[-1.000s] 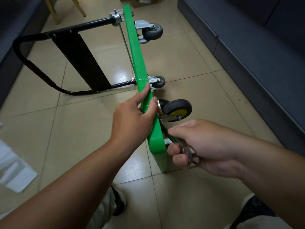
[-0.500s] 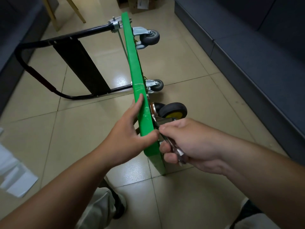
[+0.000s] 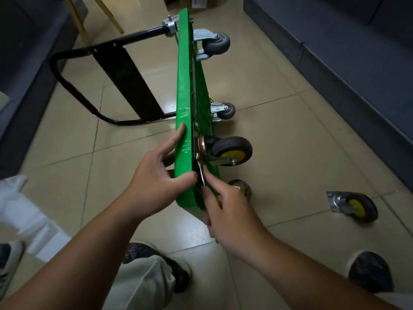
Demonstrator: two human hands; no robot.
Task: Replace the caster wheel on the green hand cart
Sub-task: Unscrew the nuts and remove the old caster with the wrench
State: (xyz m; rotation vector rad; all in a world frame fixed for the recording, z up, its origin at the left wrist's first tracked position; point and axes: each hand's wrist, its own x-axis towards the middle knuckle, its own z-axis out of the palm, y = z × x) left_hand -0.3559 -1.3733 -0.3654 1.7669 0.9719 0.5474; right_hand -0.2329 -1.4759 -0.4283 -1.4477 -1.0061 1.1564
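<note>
Near the lower end of the cart's underside, a yellow-hubbed caster wheel (image 3: 232, 151) sits against the deck. The green cart (image 3: 184, 86) stands on its edge on the tiled floor (image 3: 290, 135). The left hand (image 3: 156, 182) clasps its upper edge between thumb and fingers. The right hand (image 3: 228, 211) grips a wrench (image 3: 201, 173) set at the wheel's mounting plate. A loose wheel (image 3: 355, 206) lies on the floor, well to the right.

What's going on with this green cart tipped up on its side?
A person has the green cart stood on its side on the tiled floor. The left hand grips the deck's upper edge to steady it. The right hand pinches a slim metal tool, likely a wrench, set at the mounting plate of the yellow-hubbed caster. A loose caster lies on the floor to the right, apart from the cart.
</note>
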